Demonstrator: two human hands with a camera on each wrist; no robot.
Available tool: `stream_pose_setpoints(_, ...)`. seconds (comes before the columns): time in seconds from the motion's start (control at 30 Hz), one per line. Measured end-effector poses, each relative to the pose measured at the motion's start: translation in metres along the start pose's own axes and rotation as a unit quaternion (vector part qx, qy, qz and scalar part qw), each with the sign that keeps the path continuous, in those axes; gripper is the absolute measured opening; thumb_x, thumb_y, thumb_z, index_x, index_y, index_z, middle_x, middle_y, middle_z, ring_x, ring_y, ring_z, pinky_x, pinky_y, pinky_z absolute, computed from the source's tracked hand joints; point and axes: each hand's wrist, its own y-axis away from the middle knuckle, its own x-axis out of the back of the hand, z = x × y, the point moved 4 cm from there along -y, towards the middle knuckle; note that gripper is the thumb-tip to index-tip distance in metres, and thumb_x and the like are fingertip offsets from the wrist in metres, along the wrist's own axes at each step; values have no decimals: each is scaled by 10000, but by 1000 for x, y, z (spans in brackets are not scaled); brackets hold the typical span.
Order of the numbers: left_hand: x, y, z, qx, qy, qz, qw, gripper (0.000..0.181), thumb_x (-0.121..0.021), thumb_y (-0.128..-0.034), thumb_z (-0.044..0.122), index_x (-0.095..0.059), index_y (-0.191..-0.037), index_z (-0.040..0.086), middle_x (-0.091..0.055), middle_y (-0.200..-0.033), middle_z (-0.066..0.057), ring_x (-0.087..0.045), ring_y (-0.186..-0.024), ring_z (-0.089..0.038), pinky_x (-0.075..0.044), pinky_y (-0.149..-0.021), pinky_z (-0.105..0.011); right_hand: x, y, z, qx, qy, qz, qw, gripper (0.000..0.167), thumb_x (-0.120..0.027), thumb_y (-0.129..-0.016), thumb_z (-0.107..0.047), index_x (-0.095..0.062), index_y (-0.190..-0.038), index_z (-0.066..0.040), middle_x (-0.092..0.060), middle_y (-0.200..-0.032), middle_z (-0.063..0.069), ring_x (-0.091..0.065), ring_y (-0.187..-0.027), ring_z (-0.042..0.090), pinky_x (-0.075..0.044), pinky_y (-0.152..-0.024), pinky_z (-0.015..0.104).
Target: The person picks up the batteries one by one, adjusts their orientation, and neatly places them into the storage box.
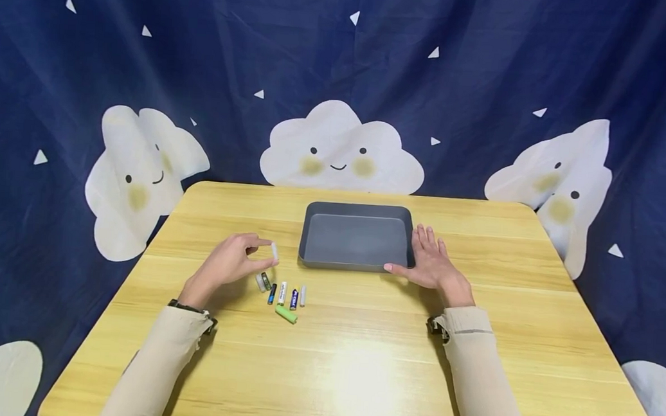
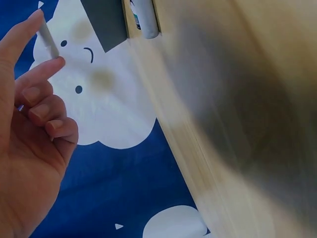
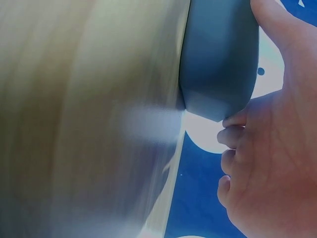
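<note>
Between the thumb and a fingertip, my left hand (image 1: 226,264) pinches a slim white battery (image 1: 274,251) above the table; the left wrist view shows it against the backdrop. Below that hand lie several batteries: a green one (image 1: 286,314), a black-and-blue one (image 1: 271,294), a white one with print (image 1: 282,293), a blue-and-white one (image 1: 294,299) and a plain white one (image 1: 303,295). Two short ones, grey (image 1: 261,283) and dark (image 1: 266,281), lie by the hand. My right hand (image 1: 432,266), fingers extended, touches the right near corner of a dark grey rectangular tray (image 1: 356,239).
The wooden table (image 1: 328,362) has its far edge just behind the tray. A dark blue curtain (image 1: 234,46) with white smiling clouds hangs around it. Bright glare lies on the tabletop near the front.
</note>
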Motion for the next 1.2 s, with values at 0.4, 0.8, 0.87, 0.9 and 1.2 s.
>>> stream_pose_setpoints(0.4, -2, -33, -2, -216, 747, 174, 9968, 512, -808, -869, 490, -774, -1226, 125, -359, -672, 41, -342, -630, -115, -299, -607, -261, 1, 1, 1, -18, 6, -18, 10000, 1252, -533, -894, -792, -8, -1624, 79, 59, -1721, 252, 69, -1600, 461, 8, -1282, 612)
stream_pose_setpoints(0.8, -6, -66, 2, -201, 1000, 25, 9948, 527, -834, -845, 480, -765, -1254, 155, -253, -633, 67, -243, -600, -112, -244, -579, -273, -4, 1, 5, -76, -55, -125, 9999, 1255, -523, -893, -800, 13, -1627, 66, 70, -1725, 238, 85, -1603, 449, 11, -1283, 609)
stream_pose_setpoints(0.87, -8, -70, 3, -221, 962, -61, 9951, 540, -828, -847, 493, -760, -1264, 157, -251, -629, 69, -243, -592, -111, -242, -569, -273, -3, 1, 4, -64, -65, -104, 9999, 1255, -531, -893, -794, 6, -1625, 73, 61, -1723, 246, 80, -1600, 458, 8, -1281, 612)
stream_pose_setpoints(0.9, -9, -72, 4, -229, 945, -118, 9952, 550, -821, -849, 507, -756, -1271, 159, -253, -634, 71, -247, -592, -109, -244, -567, -274, -3, 1, 3, -51, -76, -103, 9999, 1255, -532, -895, -791, 6, -1623, 77, 61, -1722, 250, 79, -1598, 464, 8, -1279, 616)
stream_pose_setpoints(1.2, -18, -87, 7, -266, 660, -489, 9963, 542, -808, -866, 496, -744, -1296, 172, -233, -624, 72, -215, -577, -105, -234, -561, -278, -1, 0, 1, -33, -90, -80, 9999, 1252, -540, -895, -784, 21, -1626, 64, 61, -1723, 247, 76, -1600, 459, 5, -1283, 607)
